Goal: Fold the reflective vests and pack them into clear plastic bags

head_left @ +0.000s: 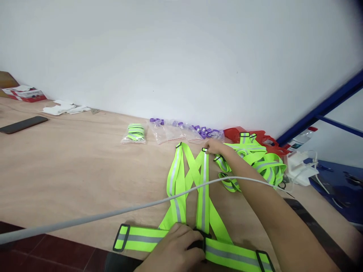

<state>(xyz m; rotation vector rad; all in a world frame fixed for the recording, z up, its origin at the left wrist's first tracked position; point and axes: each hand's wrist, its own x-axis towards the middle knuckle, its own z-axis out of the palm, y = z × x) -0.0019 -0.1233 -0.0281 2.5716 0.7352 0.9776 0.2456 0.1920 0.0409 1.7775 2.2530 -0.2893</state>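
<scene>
A neon-yellow reflective harness [185, 181] lies spread on the wooden table [70, 170], its straps crossed and its waist belt along the near edge. My left hand [176, 247] presses down on the belt at its black middle buckle, fingers curled over it. My right hand [214, 146] reaches to the far end and pinches the top of the right shoulder strap. A pile of more neon harnesses [259, 160] sits just right of that hand.
A grey cable [113, 214] runs across the harness and my right forearm. At the wall lie a bagged folded harness [135, 133], bags of purple parts [184, 130], red bags [255, 138], a white charger [299, 166], a phone [24, 124] and a box [25, 93].
</scene>
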